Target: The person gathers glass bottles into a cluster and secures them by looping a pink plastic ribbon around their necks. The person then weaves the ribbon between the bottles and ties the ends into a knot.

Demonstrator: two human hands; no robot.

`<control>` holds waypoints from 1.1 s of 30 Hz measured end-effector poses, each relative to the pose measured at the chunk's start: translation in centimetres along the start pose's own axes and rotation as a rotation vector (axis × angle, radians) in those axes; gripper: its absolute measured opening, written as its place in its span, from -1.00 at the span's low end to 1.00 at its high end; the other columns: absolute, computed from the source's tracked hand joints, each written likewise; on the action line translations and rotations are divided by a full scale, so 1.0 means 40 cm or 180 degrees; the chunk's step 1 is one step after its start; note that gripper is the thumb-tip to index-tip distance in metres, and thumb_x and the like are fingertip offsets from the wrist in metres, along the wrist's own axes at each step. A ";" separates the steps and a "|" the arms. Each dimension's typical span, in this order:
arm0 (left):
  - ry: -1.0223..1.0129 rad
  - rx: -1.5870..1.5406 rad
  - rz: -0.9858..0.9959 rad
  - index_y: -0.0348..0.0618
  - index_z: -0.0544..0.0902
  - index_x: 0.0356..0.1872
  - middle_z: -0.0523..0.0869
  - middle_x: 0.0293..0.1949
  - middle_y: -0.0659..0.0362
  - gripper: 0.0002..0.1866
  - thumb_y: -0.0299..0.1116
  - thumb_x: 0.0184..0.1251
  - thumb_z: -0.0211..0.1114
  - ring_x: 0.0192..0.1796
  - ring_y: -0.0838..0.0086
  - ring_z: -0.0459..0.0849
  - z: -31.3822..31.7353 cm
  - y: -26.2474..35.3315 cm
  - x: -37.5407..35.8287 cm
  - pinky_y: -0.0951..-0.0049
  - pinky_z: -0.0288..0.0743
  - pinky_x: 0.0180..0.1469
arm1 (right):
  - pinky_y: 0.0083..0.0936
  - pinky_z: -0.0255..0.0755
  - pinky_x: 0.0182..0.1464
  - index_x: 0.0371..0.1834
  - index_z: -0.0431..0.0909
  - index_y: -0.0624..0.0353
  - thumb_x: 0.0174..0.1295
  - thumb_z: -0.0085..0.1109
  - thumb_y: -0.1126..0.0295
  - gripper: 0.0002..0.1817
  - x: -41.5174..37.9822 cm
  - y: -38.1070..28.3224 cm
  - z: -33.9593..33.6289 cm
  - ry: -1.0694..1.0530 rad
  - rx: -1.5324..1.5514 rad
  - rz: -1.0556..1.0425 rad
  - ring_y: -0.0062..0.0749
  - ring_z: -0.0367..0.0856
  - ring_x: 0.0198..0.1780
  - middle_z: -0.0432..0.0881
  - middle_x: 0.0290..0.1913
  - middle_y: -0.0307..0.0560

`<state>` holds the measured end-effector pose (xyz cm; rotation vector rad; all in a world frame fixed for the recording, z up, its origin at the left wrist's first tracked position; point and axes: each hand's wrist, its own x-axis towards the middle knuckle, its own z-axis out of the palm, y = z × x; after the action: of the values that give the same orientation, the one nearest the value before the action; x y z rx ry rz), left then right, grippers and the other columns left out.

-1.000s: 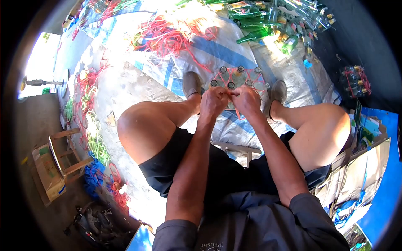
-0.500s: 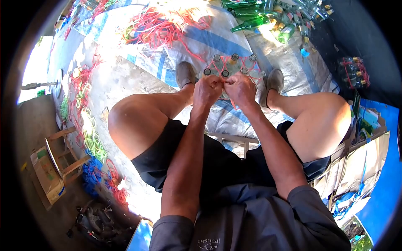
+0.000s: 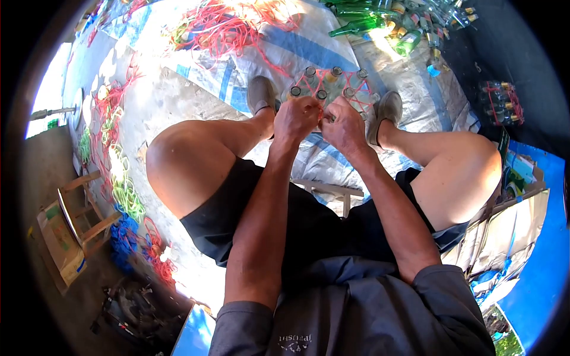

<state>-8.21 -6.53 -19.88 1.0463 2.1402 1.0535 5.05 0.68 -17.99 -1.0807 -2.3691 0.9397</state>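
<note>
Between my feet stands a group of clear glass bottles [image 3: 333, 84], upright in rows, with red string [image 3: 309, 83] laced around their necks. My left hand [image 3: 297, 120] is closed at the near side of the group, its fingers pinching the red string. Close beside it, my right hand [image 3: 344, 126] is closed too, fingertips pinched on the same red string. The two hands nearly touch. They hide part of the nearest bottles and the exact place where the string is held.
A heap of red string [image 3: 222, 29] lies on the blue-and-white tarp [image 3: 309, 53]. Green bottles [image 3: 359, 26] and clear ones are piled at the upper right. A tied bottle bundle [image 3: 502, 104] is at the far right. Left are green string [image 3: 123, 187] and a wooden stool [image 3: 89, 207].
The view has shifted slightly. My right hand has turned and its fingers are raised a little, and the hands have drawn slightly apart at the string.
</note>
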 end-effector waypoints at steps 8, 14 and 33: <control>-0.0223 0.0262 -0.0029 -0.06 0.86 -0.16 0.87 -0.24 0.07 -0.78 -0.26 0.25 0.37 -0.16 0.17 0.87 0.001 0.000 0.014 0.23 0.70 -0.09 | -0.04 0.52 -0.23 -0.46 0.57 0.22 0.03 0.30 0.48 -0.91 -0.033 0.006 -0.007 0.0010 0.0003 -0.0082 0.08 0.66 -0.25 0.57 -0.26 0.01; -0.0197 0.0260 -0.0061 -0.03 0.86 -0.18 0.87 -0.25 0.07 -0.79 -0.25 0.24 0.39 -0.16 0.16 0.87 0.000 0.009 0.009 0.23 0.70 -0.09 | -0.06 0.53 -0.21 -0.44 0.59 0.20 0.04 0.34 0.46 -0.89 -0.064 -0.013 0.001 0.0190 -0.0015 0.0094 0.09 0.66 -0.25 0.57 -0.24 0.01; -0.0448 0.0090 -0.0210 -0.04 0.88 -0.16 0.88 -0.23 0.08 -0.77 -0.28 0.18 0.46 -0.16 0.23 0.87 -0.004 0.006 0.021 0.29 0.71 -0.07 | -0.06 0.59 -0.27 -0.33 0.67 0.23 0.30 0.38 0.17 -0.69 -0.071 -0.014 0.006 -0.0152 -0.0249 0.0436 0.17 0.75 -0.32 0.73 -0.42 0.20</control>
<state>-8.71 -5.81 -19.70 1.0243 2.0672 0.8944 6.42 -1.89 -17.94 -1.2780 -2.4135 0.9354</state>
